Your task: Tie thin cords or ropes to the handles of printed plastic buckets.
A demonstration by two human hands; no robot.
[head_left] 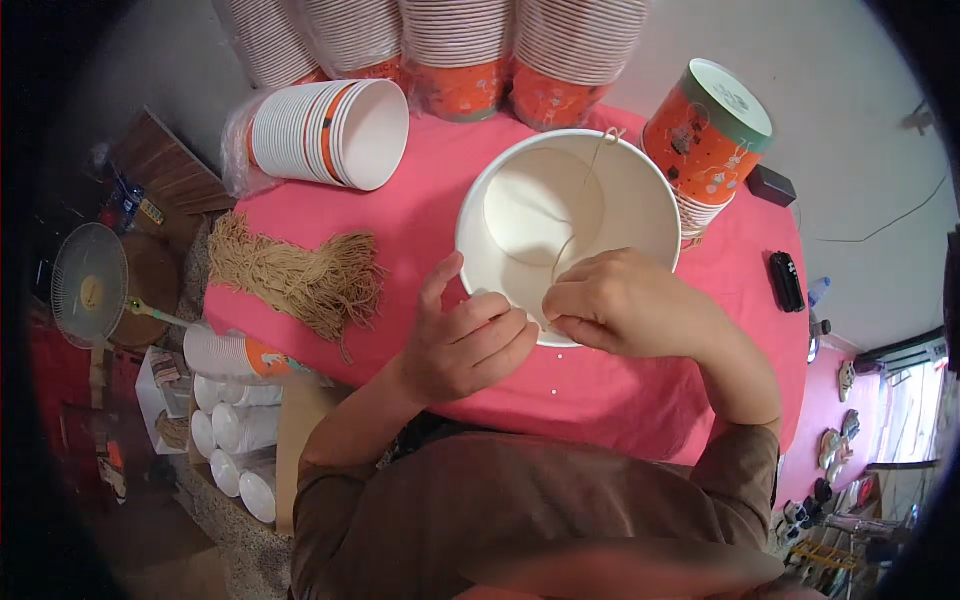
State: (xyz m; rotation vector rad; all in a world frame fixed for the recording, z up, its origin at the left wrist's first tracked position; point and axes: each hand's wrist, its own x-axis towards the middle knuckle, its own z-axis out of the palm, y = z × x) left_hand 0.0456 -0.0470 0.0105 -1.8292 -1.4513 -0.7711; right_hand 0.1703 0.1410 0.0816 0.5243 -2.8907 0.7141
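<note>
A large white paper bucket (640, 200) stands with its open mouth facing me on the pink-covered table. A thin tan cord (592, 175) is looped at its far rim and runs down across the inside toward my right hand. My right hand (615, 300) is closed in a pinch on the cord at the near rim. Against the rim's near left side is my left hand (470, 340), one finger raised and the others curled in; what they hold is hidden. A bundle of cut tan cords (300, 275) lies to the left.
Nested paper buckets (320, 135) lie at the back left, before tall wrapped stacks (455, 60). At the right stand an upturned orange bucket (700, 140), a black box (771, 186) and a black object (786, 282). A carton (290, 430) of white-topped tubs and a fan (90, 285) are left of the table.
</note>
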